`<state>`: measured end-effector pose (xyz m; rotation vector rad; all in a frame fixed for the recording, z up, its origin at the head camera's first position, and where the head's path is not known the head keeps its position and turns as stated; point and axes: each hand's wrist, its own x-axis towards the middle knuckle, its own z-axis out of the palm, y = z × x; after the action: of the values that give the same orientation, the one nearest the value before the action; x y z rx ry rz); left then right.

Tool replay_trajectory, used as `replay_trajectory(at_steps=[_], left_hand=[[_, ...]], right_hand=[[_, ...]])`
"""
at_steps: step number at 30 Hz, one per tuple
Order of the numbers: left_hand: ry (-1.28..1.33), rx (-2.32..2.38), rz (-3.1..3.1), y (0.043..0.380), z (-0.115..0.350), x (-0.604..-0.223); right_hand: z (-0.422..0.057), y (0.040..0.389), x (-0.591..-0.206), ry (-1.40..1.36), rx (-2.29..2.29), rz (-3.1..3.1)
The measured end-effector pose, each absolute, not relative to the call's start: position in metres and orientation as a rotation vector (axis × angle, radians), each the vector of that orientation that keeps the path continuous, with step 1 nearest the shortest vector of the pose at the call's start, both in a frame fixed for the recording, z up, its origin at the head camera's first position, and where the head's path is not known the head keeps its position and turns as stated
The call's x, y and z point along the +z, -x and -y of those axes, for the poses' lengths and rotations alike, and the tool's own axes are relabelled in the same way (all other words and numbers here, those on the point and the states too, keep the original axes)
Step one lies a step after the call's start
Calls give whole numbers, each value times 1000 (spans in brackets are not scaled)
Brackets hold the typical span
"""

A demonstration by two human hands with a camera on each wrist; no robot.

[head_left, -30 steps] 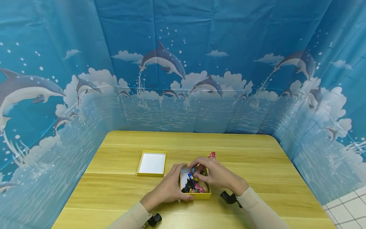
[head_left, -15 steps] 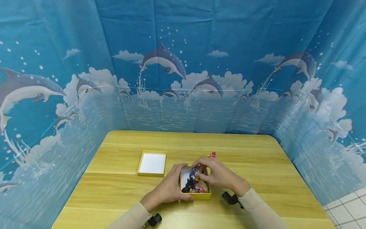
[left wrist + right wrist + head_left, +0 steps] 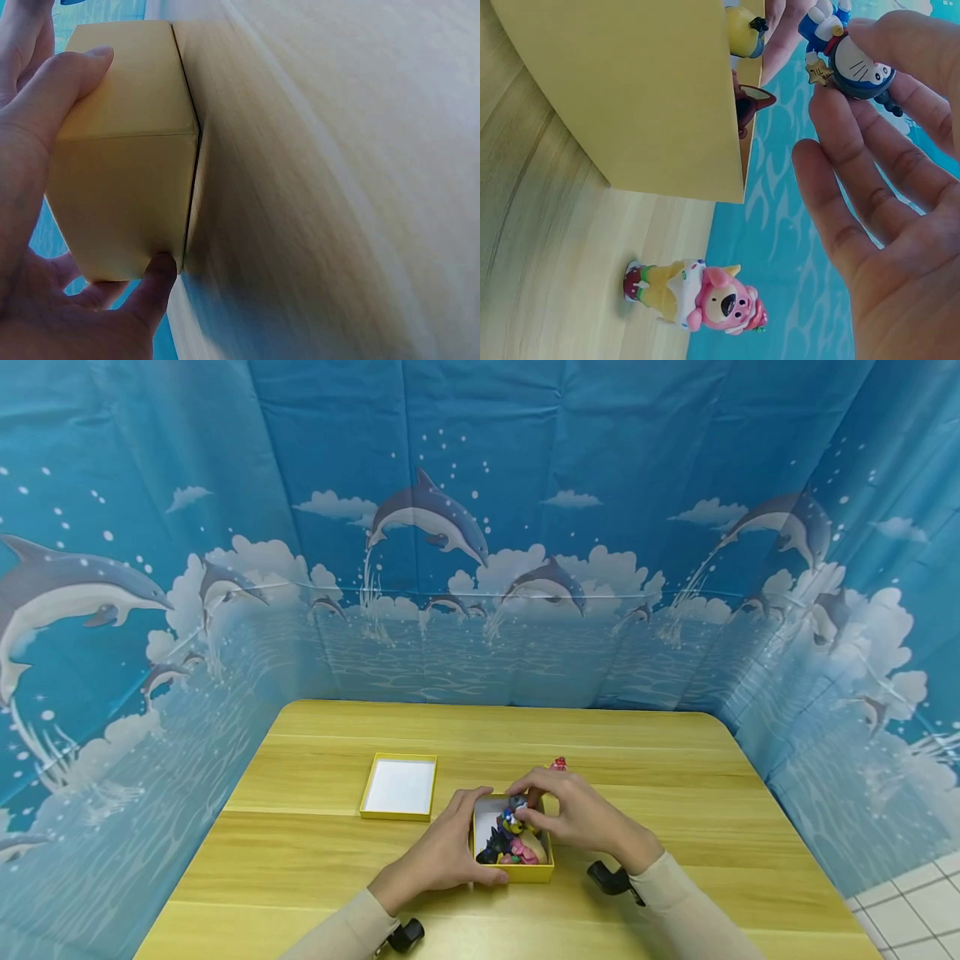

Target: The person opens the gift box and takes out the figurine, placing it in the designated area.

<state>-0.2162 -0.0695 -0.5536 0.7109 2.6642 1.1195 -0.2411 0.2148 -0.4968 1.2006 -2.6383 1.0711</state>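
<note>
My left hand [image 3: 441, 852] grips an open yellow box [image 3: 528, 874] by its left side. In the left wrist view the thumb lies on one wall and the fingertips press the far end. Between thumb and fingers of my right hand [image 3: 581, 818] is a blue-and-white cat figurine [image 3: 862, 67] with a dark cap and gold star, over the box's opening. Inside the box lie several toy figurines, among them a black one [image 3: 497, 843], a pink one [image 3: 527, 852] and a yellow one [image 3: 742, 34]. The box's walls hide part of them in the right wrist view.
A yellow box lid [image 3: 399, 787] lies upturned on the wooden table [image 3: 315, 860], left of the box. Behind my right hand stands a pink bear figurine [image 3: 724, 300]. A blue dolphin-print curtain [image 3: 450, 552] surrounds the table's far sides.
My right hand has shifted slightly right with the cat figurine, showing more of the toys in the box. The left hand and the box have stayed in place.
</note>
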Motion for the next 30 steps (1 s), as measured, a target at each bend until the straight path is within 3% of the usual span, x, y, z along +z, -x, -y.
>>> replay_trajectory(at_steps=[30], left_hand=[[-696, 1140, -2656, 215, 69, -552]], right_hand=[[-232, 244, -498, -998, 1027, 2601]])
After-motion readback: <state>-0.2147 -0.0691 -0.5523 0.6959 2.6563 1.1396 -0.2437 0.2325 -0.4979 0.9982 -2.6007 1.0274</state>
